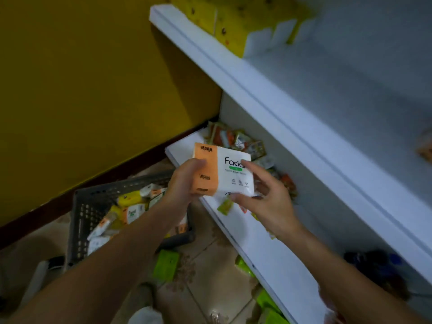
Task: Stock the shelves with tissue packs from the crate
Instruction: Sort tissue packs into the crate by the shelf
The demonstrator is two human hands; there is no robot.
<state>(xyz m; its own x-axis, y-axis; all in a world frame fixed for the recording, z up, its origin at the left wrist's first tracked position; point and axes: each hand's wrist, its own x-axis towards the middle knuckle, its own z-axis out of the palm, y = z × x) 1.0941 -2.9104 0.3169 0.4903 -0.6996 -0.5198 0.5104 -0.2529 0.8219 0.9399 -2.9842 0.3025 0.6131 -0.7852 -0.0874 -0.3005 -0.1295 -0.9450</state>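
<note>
- Carrying step: one tissue pack (pixel 224 174) is out of the crate (pixel 79 206) and held in the air in front of the lower shelf (pixel 268 242)
- The left hand (pixel 187 181) grips its orange end; the right hand (pixel 264 199) pinches the white end between thumb and spread fingers
- Next, probably: raise it onto the upper shelf (pixel 257 90), setting it beside the yellow packs (pixel 233 24)

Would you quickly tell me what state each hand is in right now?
Left hand: grips the tissue pack at its orange end.
Right hand: pinches the same pack's white end.
</note>
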